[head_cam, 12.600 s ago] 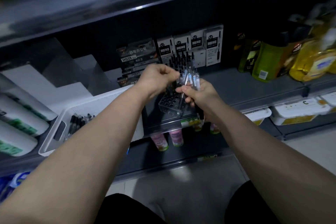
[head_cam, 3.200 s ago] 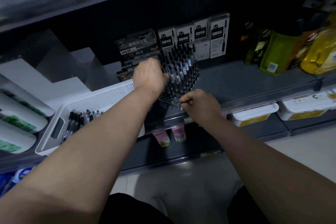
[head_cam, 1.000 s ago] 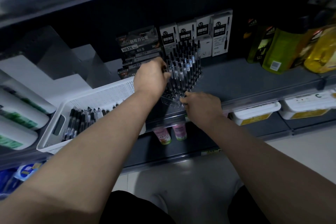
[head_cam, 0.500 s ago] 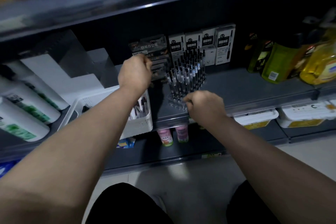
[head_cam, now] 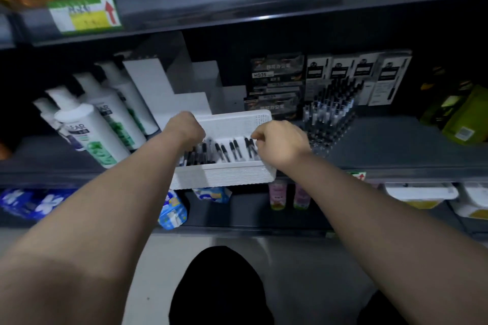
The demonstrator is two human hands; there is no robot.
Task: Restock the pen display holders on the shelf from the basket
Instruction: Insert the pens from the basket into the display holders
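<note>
Dark store shelf (head_cam: 396,145) carries a white basket (head_cam: 224,177) at its near edge, with black pens (head_cam: 224,152) lying loose inside, a full holder (head_cam: 327,116) just right of it and white bottles (head_cam: 87,129) to the left. Left hand (head_cam: 186,126) dips into the basket's left end, fingers curled and hidden. Right hand (head_cam: 280,140) is curled over its right end, and I cannot tell whether either grips a pen.
</note>
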